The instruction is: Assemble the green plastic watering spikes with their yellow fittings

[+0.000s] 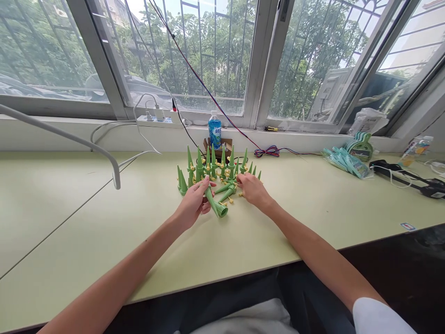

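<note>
My left hand (196, 199) is closed round a green cone-shaped spike (216, 207), whose open round end points down toward me. To its right, my right hand (251, 186) has its fingers pinched at the edge of the green and yellow parts; what they hold, if anything, is hidden. Several green spikes (199, 168) with small yellow pieces stand upright behind both hands. Between the hands, more green spikes (227, 192) lie on the table, and a small loose yellow piece (231, 200) is near them.
Behind the spikes are a brown box (227, 142) and a blue bottle (214, 131). Coiled red and blue wire (267, 151) lies right of them. Packaged teal items (347, 162) and a black device (410, 176) sit far right. A white tube (86, 138) arches over the left.
</note>
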`<control>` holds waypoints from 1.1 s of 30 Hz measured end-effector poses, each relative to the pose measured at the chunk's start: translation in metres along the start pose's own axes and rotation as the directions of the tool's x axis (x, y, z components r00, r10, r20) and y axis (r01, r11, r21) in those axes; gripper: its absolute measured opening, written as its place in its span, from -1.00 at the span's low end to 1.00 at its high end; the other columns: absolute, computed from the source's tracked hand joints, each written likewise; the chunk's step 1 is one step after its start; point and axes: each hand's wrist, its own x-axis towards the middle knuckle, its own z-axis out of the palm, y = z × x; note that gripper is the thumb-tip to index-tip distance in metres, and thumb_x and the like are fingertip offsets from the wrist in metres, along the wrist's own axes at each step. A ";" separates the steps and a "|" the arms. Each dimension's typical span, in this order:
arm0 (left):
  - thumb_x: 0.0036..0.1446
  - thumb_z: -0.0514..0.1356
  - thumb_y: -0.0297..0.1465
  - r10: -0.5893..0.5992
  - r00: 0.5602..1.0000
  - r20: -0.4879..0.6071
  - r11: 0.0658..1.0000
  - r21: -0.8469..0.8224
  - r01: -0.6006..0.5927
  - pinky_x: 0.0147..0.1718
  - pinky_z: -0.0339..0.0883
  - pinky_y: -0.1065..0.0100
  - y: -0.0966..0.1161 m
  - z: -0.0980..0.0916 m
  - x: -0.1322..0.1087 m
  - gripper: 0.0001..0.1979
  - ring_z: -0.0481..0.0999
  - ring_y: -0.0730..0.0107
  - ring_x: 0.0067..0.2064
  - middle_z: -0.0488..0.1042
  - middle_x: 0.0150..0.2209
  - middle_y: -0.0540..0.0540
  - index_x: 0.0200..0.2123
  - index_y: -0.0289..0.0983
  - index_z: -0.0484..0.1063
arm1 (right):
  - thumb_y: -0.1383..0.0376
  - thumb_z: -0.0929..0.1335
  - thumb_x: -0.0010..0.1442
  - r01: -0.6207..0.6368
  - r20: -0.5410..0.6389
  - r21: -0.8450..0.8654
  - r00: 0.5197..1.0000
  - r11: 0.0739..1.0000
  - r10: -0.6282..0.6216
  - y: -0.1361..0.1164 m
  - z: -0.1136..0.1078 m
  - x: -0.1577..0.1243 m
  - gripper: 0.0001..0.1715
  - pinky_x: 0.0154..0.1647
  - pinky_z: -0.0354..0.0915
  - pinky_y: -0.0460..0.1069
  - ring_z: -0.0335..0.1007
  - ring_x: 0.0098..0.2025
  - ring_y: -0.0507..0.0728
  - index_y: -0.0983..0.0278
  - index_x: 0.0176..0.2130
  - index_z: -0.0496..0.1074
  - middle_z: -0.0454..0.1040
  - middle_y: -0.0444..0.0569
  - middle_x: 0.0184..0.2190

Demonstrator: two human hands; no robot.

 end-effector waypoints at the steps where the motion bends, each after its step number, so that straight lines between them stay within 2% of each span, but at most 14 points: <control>1: 0.07 0.24 -0.02 -0.004 1.000 -0.006 1.000 -0.003 0.004 -0.77 -0.07 0.52 0.000 0.000 0.000 -0.59 0.07 0.68 -0.71 0.35 -0.49 0.02 -0.29 -0.27 0.37 | 0.44 0.25 0.28 0.030 -0.027 0.032 0.999 0.999 -0.029 -0.002 0.000 -0.001 -0.87 -0.36 0.14 -0.07 0.33 -0.32 0.09 0.28 -0.23 0.37 0.37 0.02 -0.29; 4: 0.08 0.22 -0.01 -0.015 1.000 -0.020 1.000 -0.006 0.015 -0.77 -0.07 0.52 -0.001 -0.001 0.001 -0.58 0.08 0.67 -0.72 0.35 -0.51 0.02 -0.29 -0.27 0.37 | 0.47 0.24 0.28 0.183 -0.134 0.184 0.978 0.966 -0.160 -0.009 0.000 -0.003 -0.85 -0.26 0.22 -0.07 0.33 -0.29 0.07 0.30 -0.22 0.37 0.35 0.00 -0.28; 8: 0.09 0.21 -0.01 -0.028 0.998 -0.047 1.000 0.001 0.028 -0.77 -0.05 0.52 -0.002 -0.001 0.001 -0.58 0.08 0.66 -0.71 0.34 -0.53 0.03 -0.29 -0.27 0.36 | 0.46 0.22 0.30 0.437 -0.297 0.361 0.891 0.824 -0.343 -0.019 0.002 -0.006 -0.82 -0.17 0.29 -0.07 0.35 -0.22 0.05 0.29 -0.18 0.38 0.34 0.00 -0.23; 11: 0.09 0.22 -0.02 -0.031 0.998 -0.050 0.999 0.007 0.032 -0.77 -0.04 0.53 -0.002 0.000 0.001 -0.60 0.09 0.65 -0.71 0.33 -0.54 0.04 -0.29 -0.27 0.35 | 0.44 0.20 0.31 0.526 -0.337 0.411 0.847 0.745 -0.412 -0.024 0.004 -0.008 -0.79 -0.17 0.32 -0.06 0.34 -0.20 0.05 0.27 -0.16 0.39 0.34 0.00 -0.20; 20: 0.08 0.22 0.00 0.000 1.000 0.019 0.997 0.072 -0.002 -0.76 -0.04 0.53 -0.005 0.000 0.000 -0.58 0.11 0.66 -0.70 0.29 -0.54 0.05 -0.32 -0.28 0.35 | 0.37 0.18 0.36 0.615 -0.353 0.435 0.788 0.657 -0.504 -0.028 0.010 -0.009 -0.74 -0.14 0.34 -0.04 0.36 -0.20 0.04 0.26 -0.11 0.43 0.34 0.02 -0.20; 27: 0.07 0.23 -0.01 0.049 0.999 0.023 0.990 0.130 -0.052 -0.77 -0.03 0.51 -0.008 -0.001 0.001 -0.59 0.09 0.65 -0.70 0.26 -0.57 0.06 -0.37 -0.27 0.34 | 0.30 0.16 0.38 0.592 -0.317 0.431 0.806 0.680 -0.500 -0.029 0.010 -0.010 -0.69 -0.17 0.36 -0.02 0.33 -0.27 0.04 0.27 -0.23 0.44 0.31 0.00 -0.24; 33: 0.09 0.21 -0.01 0.142 0.990 0.017 0.949 0.284 -0.141 -0.76 -0.02 0.51 -0.006 0.002 -0.003 -0.59 0.08 0.63 -0.68 0.21 -0.58 0.07 -0.44 -0.27 0.33 | 0.38 0.14 0.34 0.593 -0.294 0.452 0.805 0.667 -0.516 -0.028 0.010 -0.013 -0.68 -0.14 0.37 -0.01 0.34 -0.22 0.05 0.26 -0.23 0.45 0.34 0.01 -0.20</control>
